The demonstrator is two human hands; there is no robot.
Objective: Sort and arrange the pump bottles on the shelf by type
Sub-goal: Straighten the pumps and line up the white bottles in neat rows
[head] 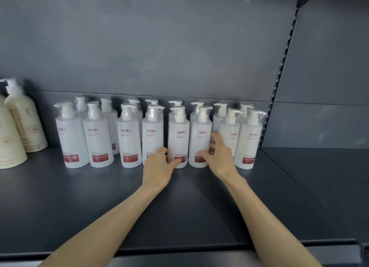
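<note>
Left hand [159,166] clasps the foot of one white bottle [178,135]: thumb across the red label in front, fingers curled into the gap on its left flank. Right hand [219,157] cups the next bottle [200,136] just beside it, thumb on its lower front, fingers wrapped round the right flank, blurred. Both bottles upright, almost touching, in the front rank of the white pump bottles [98,135], which stand in two ranks along the shelf's back edge, middle to right end.

Bottles: frosted translucent plastic, rounded shoulders, white pump heads under clear film, red panels low down reading KERATIN CONDITIONER.

Left end of shelf [99,203]: cream bottles [24,123], opaque, broader, also pump-topped. Shelf is dark matt grey metal; back panel [159,47] the same; slotted upright [279,83] at right.
</note>
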